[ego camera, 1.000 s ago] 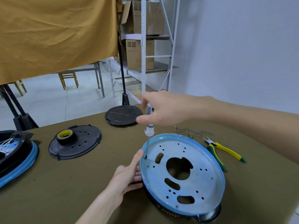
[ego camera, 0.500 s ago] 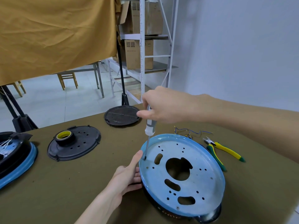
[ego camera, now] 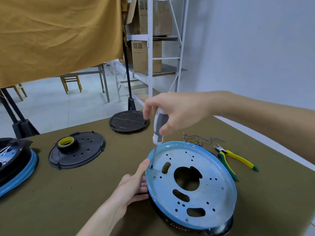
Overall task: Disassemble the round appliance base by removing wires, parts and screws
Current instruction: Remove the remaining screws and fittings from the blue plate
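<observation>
1. Round appliance base [ego camera: 190, 181] lay on the olive bench [ego camera: 85, 193], its blue perforated plate face up and tilted toward me, with a large central opening.
2. I had my right hand [ego camera: 177, 113] wrapped around the grey-and-white handle of the screwdriver [ego camera: 157, 133], fingers curled round it.
3. The screwdriver's long axis ran nearly upright, leaning slightly away from the base's centre, its tip seated at a screw [ego camera: 151, 167] just inside the base's left rim.
4. My left hand [ego camera: 134, 186] gripped that same left rim, thumb pointing up beside the shaft, almost touching it; this hand was the nearer one to the screw.
5. I judged the coming move to be turning the driver; the thumb close by left little room on that side, while above the base was open.
6. Right of the base lay yellow-green pliers [ego camera: 235, 160], and loose wires [ego camera: 201, 138] sat just beyond its far rim, both apart from the driver.
7. Left of the base sat a black cover [ego camera: 88, 150] carrying a tape roll [ego camera: 66, 143].
</observation>
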